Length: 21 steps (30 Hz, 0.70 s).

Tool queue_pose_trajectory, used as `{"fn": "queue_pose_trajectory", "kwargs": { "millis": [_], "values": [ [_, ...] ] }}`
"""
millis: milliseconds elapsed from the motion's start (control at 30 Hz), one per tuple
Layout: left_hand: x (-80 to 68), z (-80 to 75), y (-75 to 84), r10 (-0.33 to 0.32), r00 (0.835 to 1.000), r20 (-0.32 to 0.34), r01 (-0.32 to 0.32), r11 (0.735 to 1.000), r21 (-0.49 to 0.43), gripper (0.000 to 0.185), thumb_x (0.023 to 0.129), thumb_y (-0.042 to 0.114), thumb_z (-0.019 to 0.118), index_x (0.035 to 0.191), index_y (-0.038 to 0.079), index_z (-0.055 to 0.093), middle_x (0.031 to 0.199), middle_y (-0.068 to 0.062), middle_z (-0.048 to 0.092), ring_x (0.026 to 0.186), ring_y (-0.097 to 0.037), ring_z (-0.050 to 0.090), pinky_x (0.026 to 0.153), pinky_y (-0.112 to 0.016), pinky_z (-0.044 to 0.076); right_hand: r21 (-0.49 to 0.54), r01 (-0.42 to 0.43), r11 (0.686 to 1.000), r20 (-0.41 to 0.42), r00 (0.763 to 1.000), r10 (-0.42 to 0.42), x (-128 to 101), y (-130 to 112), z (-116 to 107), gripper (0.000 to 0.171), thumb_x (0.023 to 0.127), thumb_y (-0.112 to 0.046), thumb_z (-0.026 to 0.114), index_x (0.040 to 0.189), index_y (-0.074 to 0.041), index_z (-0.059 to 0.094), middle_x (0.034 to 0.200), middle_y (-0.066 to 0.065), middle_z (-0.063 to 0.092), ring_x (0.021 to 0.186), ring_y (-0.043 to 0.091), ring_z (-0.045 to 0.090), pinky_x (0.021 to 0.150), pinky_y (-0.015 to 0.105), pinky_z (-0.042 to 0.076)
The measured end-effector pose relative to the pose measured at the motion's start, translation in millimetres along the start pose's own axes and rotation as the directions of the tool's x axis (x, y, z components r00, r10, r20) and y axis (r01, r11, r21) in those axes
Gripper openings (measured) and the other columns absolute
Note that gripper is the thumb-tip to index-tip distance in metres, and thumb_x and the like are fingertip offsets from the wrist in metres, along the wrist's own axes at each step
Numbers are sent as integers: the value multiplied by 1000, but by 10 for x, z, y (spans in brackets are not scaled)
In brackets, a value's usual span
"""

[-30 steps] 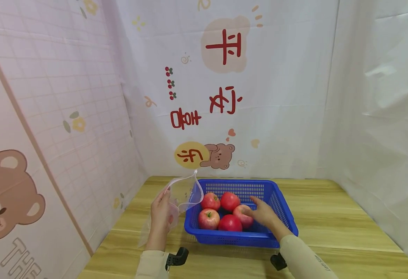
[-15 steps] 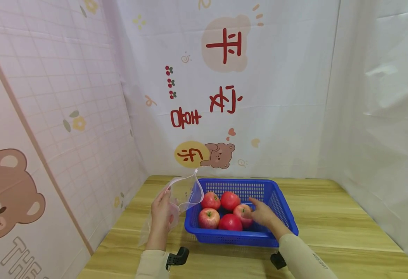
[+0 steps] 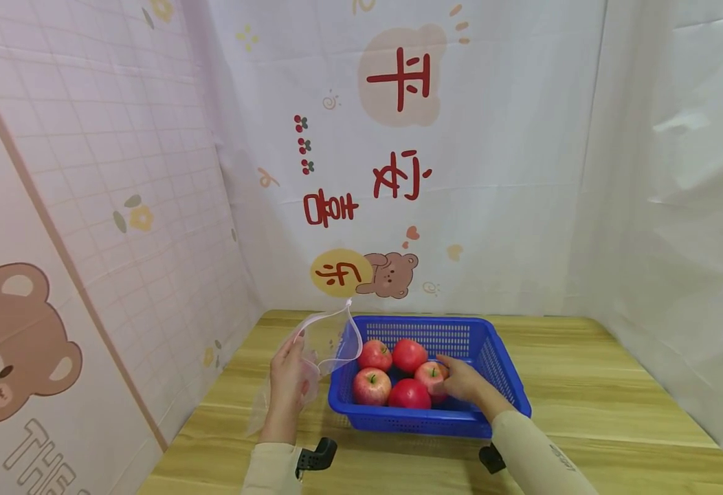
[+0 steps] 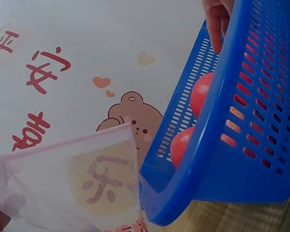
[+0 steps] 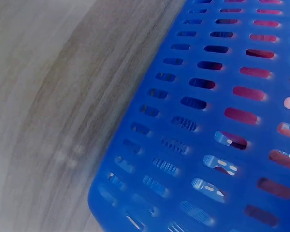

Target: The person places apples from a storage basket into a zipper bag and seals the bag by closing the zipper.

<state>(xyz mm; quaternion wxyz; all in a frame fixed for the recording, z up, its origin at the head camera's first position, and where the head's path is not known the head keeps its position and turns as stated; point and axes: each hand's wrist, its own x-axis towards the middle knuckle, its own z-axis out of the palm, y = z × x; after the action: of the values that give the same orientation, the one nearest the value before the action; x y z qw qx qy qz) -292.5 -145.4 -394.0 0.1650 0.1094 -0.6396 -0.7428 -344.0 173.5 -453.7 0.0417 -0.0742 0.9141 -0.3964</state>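
My left hand pinches the rim of a clear zip-slider bag, whose pink-edged mouth gapes toward the basket. In the left wrist view the bag hangs slack beside the basket's end. Inside the blue plastic basket lie several red apples. My right hand reaches in from the right, thumb and fingers curled round the side of the rightmost apple. That apple still sits among the others. Only the basket's slotted wall fills the right wrist view; the hand is hidden there.
The basket stands on a wood-grain table. Printed white cloth hangs behind the table and along its sides. A black wrist mount sits by the left sleeve, another by the right.
My right hand has moved slightly left and its fingers have closed in on the rightmost apple. The left hand and the bag have stayed nearly still.
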Motion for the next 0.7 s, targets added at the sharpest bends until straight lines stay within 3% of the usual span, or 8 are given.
{"fn": "queue_pose_trajectory", "kwargs": {
  "millis": [67,167,333,533,700],
  "values": [
    [-3,-1,1,-5,1000,9,5,1000,-3,44,103,29,52,139,5,57,69,-1,51,46,-6,41,38,-19,32,4,1,1000,4,1000,-1,9,5,3,82,76,-9,82,142,13,40,125,27,60,115,39,56,105,59,36],
    [3,-8,-7,-18,1000,13,18,1000,-7,44,104,29,52,140,6,56,61,2,47,43,-6,39,37,-19,31,-18,14,1000,3,1000,-14,28,19,13,83,75,-9,82,143,14,40,127,28,59,117,42,55,105,59,36],
    [10,-4,-3,-27,1000,11,28,999,-22,44,103,31,53,140,6,57,72,-1,54,52,-7,51,44,-21,39,-81,37,996,10,999,-37,14,15,8,86,72,-11,82,143,13,39,130,30,56,123,45,51,105,60,36],
    [-3,-12,16,-33,999,30,33,999,4,46,104,32,50,143,7,54,51,5,43,42,-7,39,38,-21,30,-87,40,995,24,999,-38,-20,5,0,87,72,-12,85,142,13,40,131,27,56,120,43,53,103,60,38],
    [-17,-13,14,-34,999,33,33,999,21,47,104,33,50,143,8,53,62,4,47,44,-7,39,39,-21,30,-86,13,996,37,999,-10,-25,22,12,85,75,-16,85,143,11,41,132,26,56,120,42,52,103,61,38]
  ]
}}
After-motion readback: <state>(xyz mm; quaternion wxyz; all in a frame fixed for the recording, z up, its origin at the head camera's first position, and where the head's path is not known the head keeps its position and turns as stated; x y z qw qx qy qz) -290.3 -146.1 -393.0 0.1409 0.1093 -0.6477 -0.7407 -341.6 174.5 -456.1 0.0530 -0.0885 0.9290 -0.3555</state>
